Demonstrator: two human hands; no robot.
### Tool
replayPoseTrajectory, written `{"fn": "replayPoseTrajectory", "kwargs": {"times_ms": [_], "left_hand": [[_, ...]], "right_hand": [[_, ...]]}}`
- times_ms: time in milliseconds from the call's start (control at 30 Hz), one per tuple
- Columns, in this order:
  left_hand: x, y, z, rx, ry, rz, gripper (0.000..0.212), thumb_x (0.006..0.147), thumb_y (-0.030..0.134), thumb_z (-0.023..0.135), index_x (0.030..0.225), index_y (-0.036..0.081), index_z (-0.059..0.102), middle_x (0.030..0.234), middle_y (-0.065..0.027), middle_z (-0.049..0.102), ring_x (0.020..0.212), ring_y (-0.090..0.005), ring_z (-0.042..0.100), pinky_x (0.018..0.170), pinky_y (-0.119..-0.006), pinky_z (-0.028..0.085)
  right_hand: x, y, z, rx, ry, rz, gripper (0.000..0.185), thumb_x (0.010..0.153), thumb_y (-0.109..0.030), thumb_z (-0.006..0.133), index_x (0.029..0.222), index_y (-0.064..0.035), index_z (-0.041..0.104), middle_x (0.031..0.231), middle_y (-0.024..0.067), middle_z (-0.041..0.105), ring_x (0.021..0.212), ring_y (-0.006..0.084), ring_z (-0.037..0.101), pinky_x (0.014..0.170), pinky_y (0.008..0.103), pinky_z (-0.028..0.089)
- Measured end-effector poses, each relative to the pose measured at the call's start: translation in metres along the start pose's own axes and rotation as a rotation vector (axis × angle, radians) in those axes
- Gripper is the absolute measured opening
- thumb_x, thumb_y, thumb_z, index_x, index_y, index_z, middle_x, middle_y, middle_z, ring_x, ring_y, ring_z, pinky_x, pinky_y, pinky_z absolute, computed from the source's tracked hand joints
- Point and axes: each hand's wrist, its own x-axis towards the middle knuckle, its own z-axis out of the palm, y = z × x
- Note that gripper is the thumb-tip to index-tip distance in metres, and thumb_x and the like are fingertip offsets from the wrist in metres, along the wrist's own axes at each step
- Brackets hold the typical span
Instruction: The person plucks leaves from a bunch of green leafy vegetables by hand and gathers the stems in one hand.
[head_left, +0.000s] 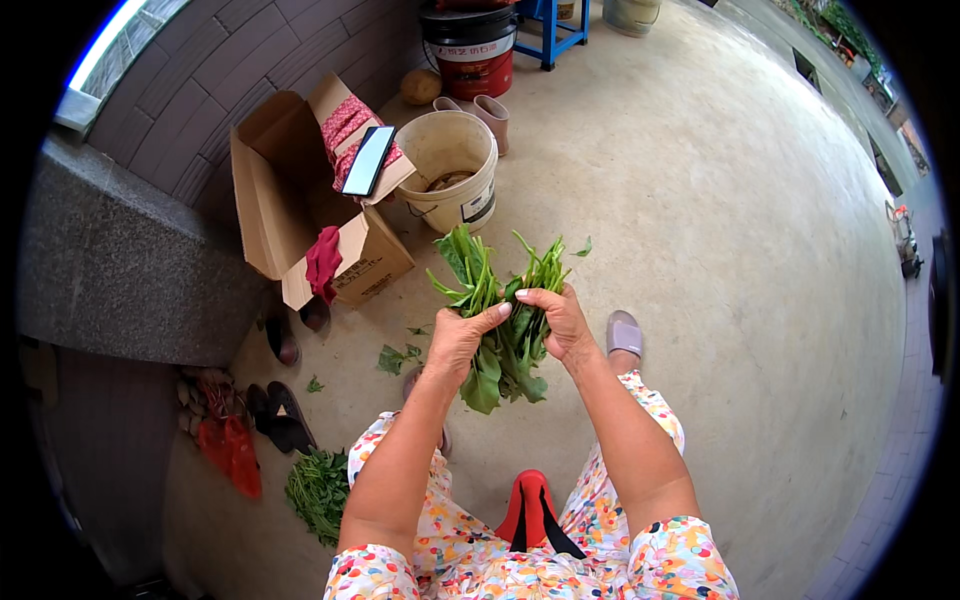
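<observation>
A bunch of leafy green vegetable stems (487, 367) is held above the floor between my two hands. My left hand (459, 337) grips one part of it, with stem ends pointing up and leaves hanging down. My right hand (561, 319) grips the other part in the same way, its thumb almost touching my left thumb. Beyond the bunch stands an open cream plastic bucket (450, 199) with something brown at its bottom. A pile of similar greens (319, 491) lies on the floor at the lower left, beside my leg.
An open cardboard box (375, 259) with a phone (368, 160) on its flap stands left of the bucket. Shoes (289, 420) and a red plastic bag (231, 450) lie at the left. A red paint bucket (475, 67) and a blue stool (550, 37) stand at the back. Loose leaves (391, 360) dot the floor.
</observation>
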Motion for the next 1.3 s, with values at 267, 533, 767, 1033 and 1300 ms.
{"fn": "replayPoseTrajectory", "kwargs": {"times_ms": [267,533,767,1033,1300], "left_hand": [[0.006,-0.002,-0.008,-0.076,-0.023,-0.034,0.027,0.068,0.006,0.067,0.095,0.003,0.062,0.087,-0.0037,0.062,0.079,-0.0123,0.057,0.075,-0.025,0.044],[0.007,0.0,-0.013,-0.112,-0.054,-0.062,0.03,0.065,0.009,0.072,0.091,0.002,0.06,0.083,-0.0034,0.061,0.073,-0.0135,0.057,0.068,-0.028,0.046],[0.01,-0.001,-0.016,-0.149,0.03,-0.016,0.03,0.066,0.012,0.072,0.091,0.004,0.058,0.08,-0.0014,0.059,0.07,-0.0138,0.055,0.065,-0.028,0.046],[0.017,0.012,-0.038,-0.152,0.155,0.051,0.03,0.066,0.012,0.072,0.091,0.003,0.058,0.079,-0.001,0.057,0.069,-0.0128,0.054,0.065,-0.028,0.046],[0.014,0.019,-0.05,-0.105,0.192,0.088,0.028,0.065,0.007,0.07,0.089,0.001,0.058,0.077,-0.0014,0.058,0.064,-0.012,0.054,0.06,-0.027,0.046]], "right_hand": [[-0.002,-0.009,0.002,-0.003,-0.071,0.032,0.017,0.072,0.001,0.053,0.089,0.0009,0.054,0.087,0.0153,0.062,0.078,0.0216,0.06,0.075,0.034,0.05],[-0.002,-0.009,0.0,0.057,0.03,0.035,0.012,0.071,0.0,0.053,0.083,0.0009,0.053,0.073,0.0121,0.061,0.065,0.02,0.061,0.063,0.0318,0.052],[0.003,-0.005,-0.011,0.112,0.054,0.051,0.009,0.071,-0.001,0.052,0.08,-0.0007,0.051,0.066,0.0077,0.054,0.061,0.0199,0.057,0.06,0.0326,0.049],[0.0,-0.029,-0.04,0.267,0.064,0.041,0.004,0.071,-0.005,0.051,0.074,-0.0024,0.05,0.061,0.0093,0.053,0.061,0.0228,0.054,0.062,0.0339,0.047],[-0.012,-0.052,-0.041,0.36,0.016,-0.061,0.016,0.071,-0.016,0.051,0.063,-0.003,0.051,0.065,0.012,0.055,0.073,0.0273,0.053,0.085,0.0413,0.041]]}}
